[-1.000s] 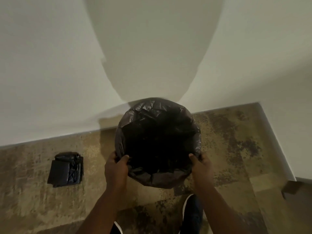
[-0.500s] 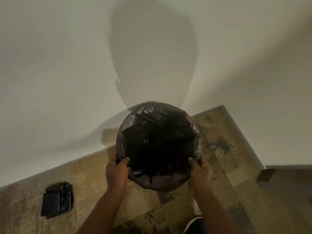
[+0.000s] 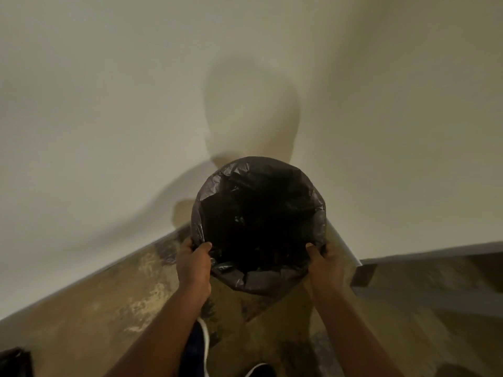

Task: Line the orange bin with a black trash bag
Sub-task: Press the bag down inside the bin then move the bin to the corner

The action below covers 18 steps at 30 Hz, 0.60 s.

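A black trash bag (image 3: 258, 186) covers the round bin completely, folded over its rim, so none of the orange shows. The bin is held up in front of the wall corner. My left hand (image 3: 193, 263) grips the bag-covered rim on the near left, thumb inside. My right hand (image 3: 325, 261) grips the rim on the near right, thumb inside too. The inside of the bag is dark and I cannot make out its bottom.
A folded stack of black bags (image 3: 15, 361) lies on the mottled brown floor (image 3: 109, 308) at the bottom left edge. Pale walls meet in a corner behind the bin. A grey step or ledge (image 3: 424, 270) runs at the right. My shoes (image 3: 201, 346) show below.
The view has swung right and up: the stack of bags slid to the bottom left corner and the grey ledge came in. Both hands keep the same grip on the rim.
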Motion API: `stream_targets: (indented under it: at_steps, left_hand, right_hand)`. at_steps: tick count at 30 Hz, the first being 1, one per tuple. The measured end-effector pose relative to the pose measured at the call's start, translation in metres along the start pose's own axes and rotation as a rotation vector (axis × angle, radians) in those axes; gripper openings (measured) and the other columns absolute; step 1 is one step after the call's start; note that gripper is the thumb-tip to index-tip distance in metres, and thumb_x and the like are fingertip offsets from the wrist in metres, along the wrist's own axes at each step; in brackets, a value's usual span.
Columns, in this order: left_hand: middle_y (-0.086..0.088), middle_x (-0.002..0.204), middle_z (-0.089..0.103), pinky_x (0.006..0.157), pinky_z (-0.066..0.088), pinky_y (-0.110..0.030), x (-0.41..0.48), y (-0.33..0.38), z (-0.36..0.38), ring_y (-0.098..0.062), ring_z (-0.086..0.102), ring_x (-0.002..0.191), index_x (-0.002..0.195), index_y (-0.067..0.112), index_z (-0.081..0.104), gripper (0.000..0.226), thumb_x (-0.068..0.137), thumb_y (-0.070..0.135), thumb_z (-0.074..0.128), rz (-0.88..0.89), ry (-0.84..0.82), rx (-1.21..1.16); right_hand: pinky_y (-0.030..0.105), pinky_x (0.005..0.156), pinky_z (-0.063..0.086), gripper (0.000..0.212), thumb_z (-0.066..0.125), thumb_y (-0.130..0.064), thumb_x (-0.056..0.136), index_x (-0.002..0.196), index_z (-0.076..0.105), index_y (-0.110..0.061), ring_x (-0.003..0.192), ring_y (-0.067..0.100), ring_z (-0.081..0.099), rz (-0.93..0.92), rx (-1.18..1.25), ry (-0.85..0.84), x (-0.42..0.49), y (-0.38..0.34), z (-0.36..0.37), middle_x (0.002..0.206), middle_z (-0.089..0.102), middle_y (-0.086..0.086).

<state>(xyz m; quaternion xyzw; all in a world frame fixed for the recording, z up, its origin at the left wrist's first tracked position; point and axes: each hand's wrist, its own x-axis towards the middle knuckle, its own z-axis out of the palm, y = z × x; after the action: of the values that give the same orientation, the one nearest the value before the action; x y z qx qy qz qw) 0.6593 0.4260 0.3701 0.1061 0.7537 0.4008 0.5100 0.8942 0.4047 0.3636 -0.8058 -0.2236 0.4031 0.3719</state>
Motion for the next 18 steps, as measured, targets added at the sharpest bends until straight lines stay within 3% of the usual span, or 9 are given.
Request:
stream_targets:
  at_steps: [2,5,9,15,18]
  left_hand:
    - [0.002,0.093,0.066,0.065,0.051,-0.031,0.009,-0.006,0.036,-0.016,0.063,0.083,0.129,0.016,0.062,0.033,0.097,0.007,0.059,0.020,-0.046,0.012]
    - [-0.003,0.103,0.068,0.065,0.050,-0.030,0.029,-0.018,0.089,-0.019,0.064,0.090,0.129,0.020,0.061,0.033,0.098,0.009,0.058,0.011,-0.111,0.036]
    - [0.002,0.102,0.065,0.067,0.050,-0.029,0.058,-0.035,0.149,-0.015,0.062,0.088,0.130,0.019,0.059,0.032,0.100,0.008,0.056,0.012,-0.173,0.091]
    - [0.002,0.100,0.066,0.085,0.056,-0.044,0.101,-0.062,0.208,-0.019,0.064,0.090,0.125,0.017,0.061,0.027,0.101,0.007,0.055,0.016,-0.238,0.188]
    - [0.004,0.098,0.065,0.088,0.056,-0.045,0.123,-0.075,0.226,-0.020,0.064,0.089,0.119,0.018,0.060,0.021,0.101,0.008,0.054,-0.005,-0.262,0.208]
  right_hand:
    - [0.027,0.070,0.048,0.029,0.060,-0.024,0.100,0.128,0.064,-0.017,0.096,0.026,0.066,-0.012,0.006,0.044,0.030,0.006,-0.012,0.107,0.070,0.008]
    - [0.028,0.075,0.046,0.026,0.060,-0.022,0.100,0.125,0.063,-0.013,0.093,0.023,0.061,0.000,0.008,0.106,0.077,0.016,-0.024,0.103,0.066,0.006]
    - [0.041,0.088,0.053,0.024,0.059,-0.021,0.100,0.121,0.064,-0.010,0.094,0.028,0.062,0.053,0.005,0.141,0.137,0.037,-0.030,0.102,0.067,0.009]
    - [0.044,0.089,0.055,0.018,0.056,-0.018,0.101,0.116,0.063,-0.012,0.096,0.028,0.063,0.084,-0.006,0.162,0.205,0.072,-0.025,0.096,0.065,0.004]
    - [0.040,0.086,0.055,0.022,0.055,-0.017,0.101,0.121,0.062,-0.010,0.092,0.023,0.062,0.097,-0.003,0.168,0.228,0.087,-0.017,0.100,0.066,0.005]
